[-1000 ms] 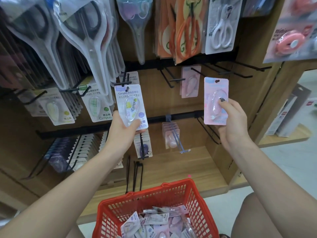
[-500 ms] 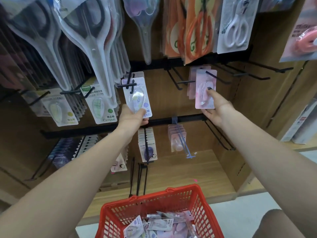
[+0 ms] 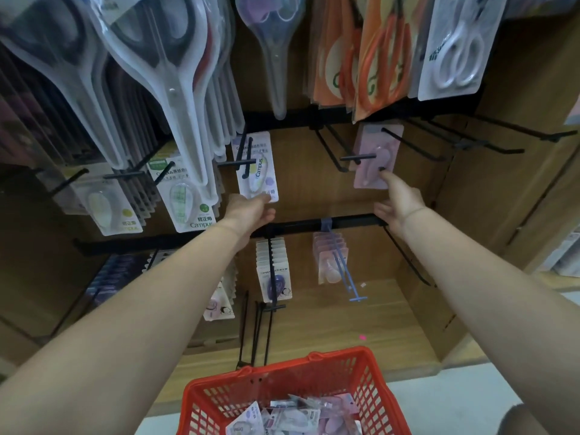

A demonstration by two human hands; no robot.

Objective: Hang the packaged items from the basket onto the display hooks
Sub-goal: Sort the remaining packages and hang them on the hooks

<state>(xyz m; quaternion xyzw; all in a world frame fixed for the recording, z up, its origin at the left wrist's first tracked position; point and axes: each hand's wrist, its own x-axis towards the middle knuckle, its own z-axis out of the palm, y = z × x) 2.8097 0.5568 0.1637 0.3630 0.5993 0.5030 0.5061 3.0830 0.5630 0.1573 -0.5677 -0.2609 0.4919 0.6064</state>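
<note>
Two bare arms reach up to a wooden shelf wall full of black hooks.

The left hand (image 3: 251, 211) holds the bottom edge of a white pack (image 3: 258, 167). The thumb and fingers pinch the pack's lower end. The pack has the word "Campus" on it and a see-through bubble in the middle. Its top is on a black hook (image 3: 243, 158), and the hook's rod sticks out in front of the pack.

The right hand (image 3: 397, 204) reaches up to a pink pack (image 3: 375, 158) further right. One straight finger touches the front of the pink pack, near its lower part. The other fingers look loose and spread, and they hold nothing. The pink pack hangs on another black hook (image 3: 411, 142), back close to the wooden wall.

A red basket (image 3: 282, 384) sits low and near, at the bottom of the view. More small packs (image 3: 292, 419) lie in a heap inside it, white, pink and purple ones.

Above the hands hang big scissors in clear packs (image 3: 166, 73) on the left, and orange scissors (image 3: 376, 58) and white scissors (image 3: 455, 48) on the right. Below the hands, a second black rail holds rows of small packs (image 3: 273, 271) on more hooks. A pale blue hook (image 3: 343, 274) sticks out near the middle, with a few pink packs at its back.
</note>
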